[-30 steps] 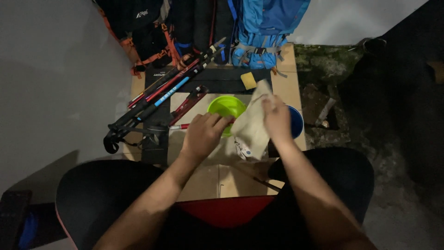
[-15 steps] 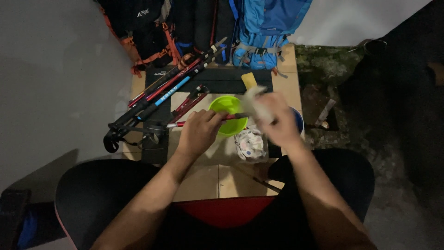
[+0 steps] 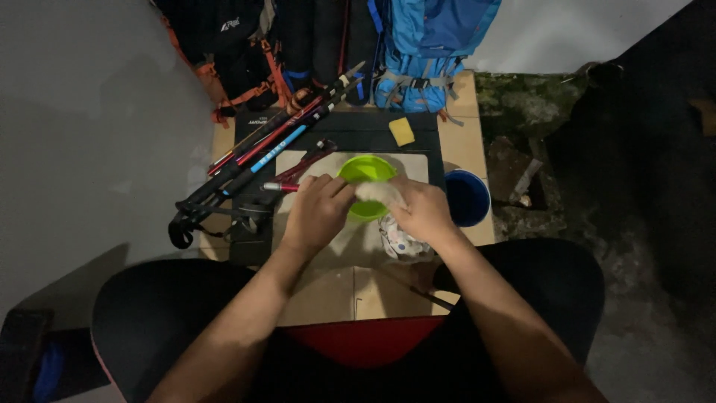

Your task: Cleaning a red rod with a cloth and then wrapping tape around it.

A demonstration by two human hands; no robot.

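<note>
Head view: left hand [image 3: 317, 213] fingers closed around a thin red pole section [image 3: 280, 187], which sticks out left of the fingers. Right hand [image 3: 423, 211] fingers clenched on a white cloth [image 3: 375, 193], bunched between both hands over the pole. Green bowl [image 3: 365, 169] just beyond the fingers, partly hidden. Blue cup [image 3: 467, 197] right of the right fingers. Trekking poles [image 3: 253, 160] left on the bench [image 3: 462, 142]; yellow sponge [image 3: 401, 131] farther off.

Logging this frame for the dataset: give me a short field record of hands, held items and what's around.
left hand: grips a thin red pole section
right hand: presses a white cloth around the pole
under hands: green bowl on a pale board
right of bowl: blue bowl
left: bundle of trekking poles
far edge: yellow sponge, blue backpack
</note>
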